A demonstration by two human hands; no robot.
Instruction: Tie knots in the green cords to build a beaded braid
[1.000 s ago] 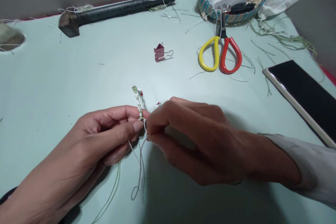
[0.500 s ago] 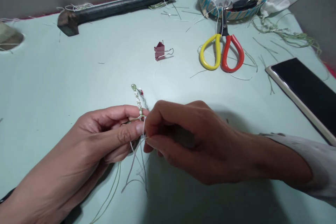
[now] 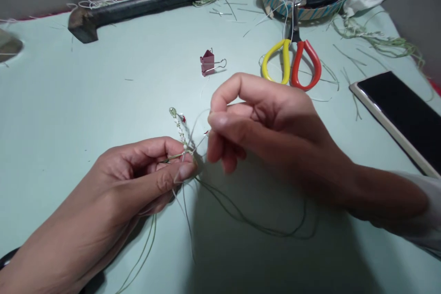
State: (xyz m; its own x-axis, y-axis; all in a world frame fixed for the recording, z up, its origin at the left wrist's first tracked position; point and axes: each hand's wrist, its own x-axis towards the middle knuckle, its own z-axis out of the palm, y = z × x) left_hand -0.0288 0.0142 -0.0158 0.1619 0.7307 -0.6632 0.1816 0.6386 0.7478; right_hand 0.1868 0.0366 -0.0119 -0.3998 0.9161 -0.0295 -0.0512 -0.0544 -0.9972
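Spreading across the frame, a pale green tabletop holds a dark wooden bar at upper left, a woven basket at top right, yellow-and-red scissors and a phone at right, and a red binder clip at upper centre. At lower left, the left hand is closed, pinching a beaded braid that points upward at frame centre, with thin green cords trailing onto the tabletop. Just beside it, the right hand is half-closed above the braid, though whether it pinches a thread is hard to tell.
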